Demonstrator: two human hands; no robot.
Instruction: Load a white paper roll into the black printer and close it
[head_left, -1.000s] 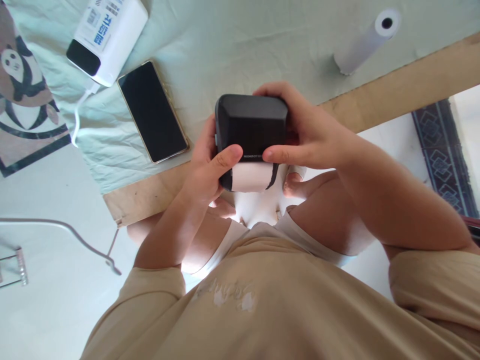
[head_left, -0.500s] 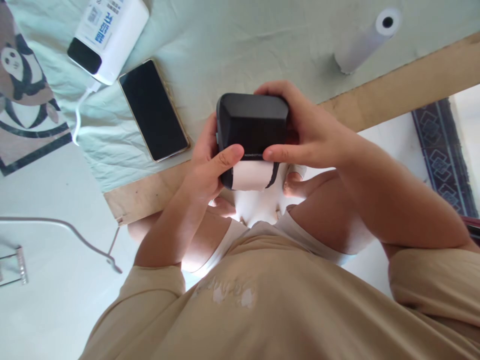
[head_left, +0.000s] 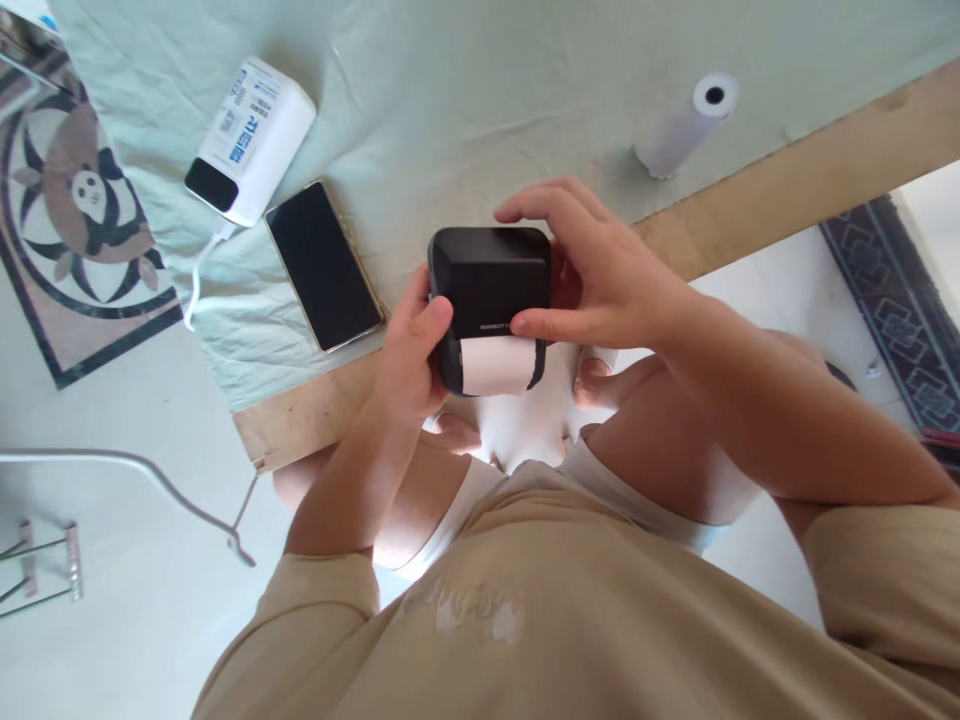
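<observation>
Panda artwork [head_left: 90, 200] in brown, white and black shows at far left, beside the pale green cloth [head_left: 420, 100] covering your wood-edged counter [head_left: 315, 405]. Next, a white cable [head_left: 196, 275] meets a white rounded power bank [head_left: 277, 135] with a black display and printed label. A flat black-screened phone [head_left: 326, 265] with gold edges lies just right of it. Your left hand [head_left: 409, 355] grips the left side of a black plastic device [head_left: 491, 275], box-shaped with rounded corners, thumb in front, other fingers mostly hidden. You hold that device over the counter's near edge, with a white paper strip [head_left: 499, 365] across its end nearest you. Your right hand [head_left: 611, 275] is spread at its right side, thumb tip touching the front, index finger extended past the far edge; how its partly hidden fingers press, you cannot tell. Farther right, a white paper roll [head_left: 679, 130] stands on the cloth; past the counter lies a dark blue patterned rug [head_left: 892, 300].
</observation>
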